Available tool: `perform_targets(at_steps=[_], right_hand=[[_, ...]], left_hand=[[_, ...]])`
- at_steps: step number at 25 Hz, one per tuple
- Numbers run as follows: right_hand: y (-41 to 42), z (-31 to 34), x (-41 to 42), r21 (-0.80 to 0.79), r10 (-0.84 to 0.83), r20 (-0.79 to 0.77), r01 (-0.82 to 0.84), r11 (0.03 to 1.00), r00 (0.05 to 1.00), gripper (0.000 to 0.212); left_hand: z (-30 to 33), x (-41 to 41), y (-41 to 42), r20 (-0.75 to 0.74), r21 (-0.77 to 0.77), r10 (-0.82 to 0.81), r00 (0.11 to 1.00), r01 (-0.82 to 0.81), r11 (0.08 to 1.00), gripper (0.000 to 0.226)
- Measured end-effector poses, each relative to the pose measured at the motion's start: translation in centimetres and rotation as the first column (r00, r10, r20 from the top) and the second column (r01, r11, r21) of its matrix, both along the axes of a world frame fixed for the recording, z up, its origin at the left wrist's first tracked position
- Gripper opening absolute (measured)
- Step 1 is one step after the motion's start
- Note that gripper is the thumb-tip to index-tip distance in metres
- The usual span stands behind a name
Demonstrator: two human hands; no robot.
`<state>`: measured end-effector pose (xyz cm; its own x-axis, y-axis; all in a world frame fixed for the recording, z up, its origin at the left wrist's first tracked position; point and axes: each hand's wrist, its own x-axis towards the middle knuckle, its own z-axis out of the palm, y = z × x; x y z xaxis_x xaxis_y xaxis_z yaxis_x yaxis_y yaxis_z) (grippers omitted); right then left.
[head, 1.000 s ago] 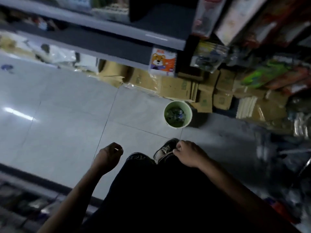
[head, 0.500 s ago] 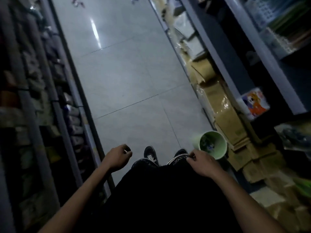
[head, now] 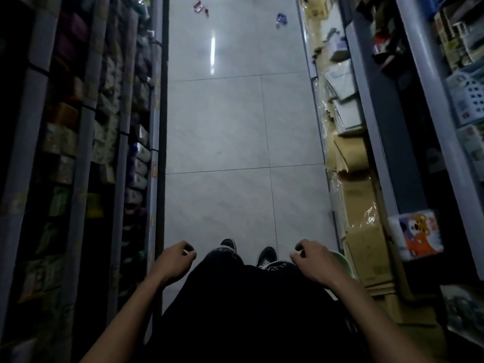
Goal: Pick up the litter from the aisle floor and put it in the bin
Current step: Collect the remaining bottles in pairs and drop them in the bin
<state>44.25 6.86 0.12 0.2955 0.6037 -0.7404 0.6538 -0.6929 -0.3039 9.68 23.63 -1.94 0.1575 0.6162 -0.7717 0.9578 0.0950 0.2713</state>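
Head view: two small pieces of litter are being shown far down the pale tiled aisle floor point(head: 235, 132), a crumpled red-and-white wrapper point(head: 199, 7) left of centre and a crumpled blue wrapper point(head: 281, 19) near the right-hand shelving, well apart from each other. Their print is being lost to blur. The round pale-green plastic bin point(head: 345, 263) is being mostly hidden behind the right hand point(head: 313, 262). Both that hand and the left hand point(head: 176, 259) are being held loosely curled, gripping nothing visible.
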Motion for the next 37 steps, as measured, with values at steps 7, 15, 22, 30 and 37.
perform_targets(at_steps=[7, 15, 22, 30, 37], right_hand=[[11.9, -0.2, 3.4, 0.052, 0.208, -0.024, -0.207, 0.977, 0.978, 0.052], [28.7, 0.8, 6.7, 0.051, 0.206, 0.039, -0.208, 0.977, 0.978, 0.05], [35.3, 1.8, 13.4, 0.009, -0.026, 0.066, 0.026, 1.0, 0.997, 0.045], [47.1, 0.3, 26.5, -0.014, -0.157, 0.041, 0.157, 0.987, 0.987, 0.044], [65.4, 1.2, 37.8, 0.058, 0.061, 0.053, -0.064, 0.996, 0.997, 0.048]], left_hand=[[-1.0, -0.9, 1.1, -0.029, -0.01, 0.222, 0.975, -0.222, 0.975, 0.016], [-2.5, 2.3, 16.9, -0.004, -0.046, 0.213, 0.977, -0.212, 0.976, 0.016], [-0.6, 12.8, 38.5, 0.061, 0.041, -0.008, 0.998, 0.006, 0.999, 0.022], [-0.2, 28.8, 56.1, 0.057, 0.119, -0.177, 0.983, 0.17, 0.978, 0.024], [0.9, 34.8, 61.3, -0.018, 0.088, -0.078, 0.997, 0.079, 0.993, 0.043]])
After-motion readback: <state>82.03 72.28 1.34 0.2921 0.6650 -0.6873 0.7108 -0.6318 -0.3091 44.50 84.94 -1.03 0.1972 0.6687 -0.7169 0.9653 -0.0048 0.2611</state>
